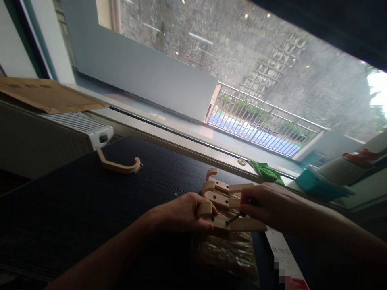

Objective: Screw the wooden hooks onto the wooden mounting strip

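My left hand (183,211) is closed around the curled end of the nearest pale wooden hook (248,224). In my right fist is a screwdriver (234,219); its handle is mostly hidden, and its thin metal shaft slants down to a dark hole in that hook. Just beyond, a middle wooden hook (220,198) and a far wooden hook (222,185) lie side by side, each with two dark holes. My right hand (267,203) hovers over their straight ends. Beneath the hooks is a bundle in shiny clear wrapping (225,253).
Another wooden hook (119,166) lies apart on the dark table (160,177). A white card or device showing digits (281,249) is at the right. Near the windowsill are a green cloth (266,172) and teal container (317,183). A brown envelope (45,94) rests on the radiator (75,125).
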Motion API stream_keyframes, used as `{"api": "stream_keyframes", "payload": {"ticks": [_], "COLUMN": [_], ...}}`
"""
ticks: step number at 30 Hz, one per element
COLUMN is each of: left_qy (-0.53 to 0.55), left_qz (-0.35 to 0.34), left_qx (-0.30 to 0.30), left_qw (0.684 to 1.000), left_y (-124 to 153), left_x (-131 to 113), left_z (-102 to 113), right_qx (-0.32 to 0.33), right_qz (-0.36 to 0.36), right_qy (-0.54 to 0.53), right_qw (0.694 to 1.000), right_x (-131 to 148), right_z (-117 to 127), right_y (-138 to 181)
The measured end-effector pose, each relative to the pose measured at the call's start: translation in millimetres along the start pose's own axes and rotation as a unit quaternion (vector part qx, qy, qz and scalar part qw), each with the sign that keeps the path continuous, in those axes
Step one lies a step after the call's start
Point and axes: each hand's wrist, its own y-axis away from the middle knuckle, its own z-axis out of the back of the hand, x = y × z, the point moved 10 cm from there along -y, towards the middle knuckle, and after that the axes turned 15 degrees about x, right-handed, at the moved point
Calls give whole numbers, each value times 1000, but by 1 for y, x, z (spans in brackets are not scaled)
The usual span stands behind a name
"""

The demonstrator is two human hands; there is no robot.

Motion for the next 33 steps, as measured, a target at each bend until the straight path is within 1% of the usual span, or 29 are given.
{"api": "stream_keyframes", "payload": {"ticks": [2,5,8,10,13,17,20,23,25,28,30,33], "left_qy": [-1,7,13,14,16,2,1,-3,-1,13,14,-1], "left_qz": [1,11,15,11,13,11,15,21,22,18,16,14], "left_qx": [-2,0,0,1,-2,-8,-3,-2,0,6,7,7], "left_qw": [1000,1000,1000,1000,1000,1000,1000,1000,1000,1000,1000,1000], "left_y": [1,1,0,-1,-2,-1,-1,-1,0,-1,-1,-1], "left_x": [-2,0,3,4,7,5,5,5,4,3,2,1], "left_z": [1,0,0,-1,0,2,1,1,0,-1,-1,-1], "right_qx": [-16,-23,9,30,32,39,27,-1,0,43,70,85], "right_qz": [-21,-15,15,14,1,-14,-38,-49,-52,-51,-41,-40], "right_qy": [-4,28,66,93,93,11,-5,37,88,159,179,184], "right_qw": [1000,999,998,995,995,999,999,998,995,985,980,978], "right_x": [-3,7,22,25,17,-4,-10,2,15,33,42,43], "right_z": [0,2,0,0,1,-7,-8,-1,2,0,-4,-6], "right_y": [4,9,9,6,1,-1,4,8,9,7,5,2]}}
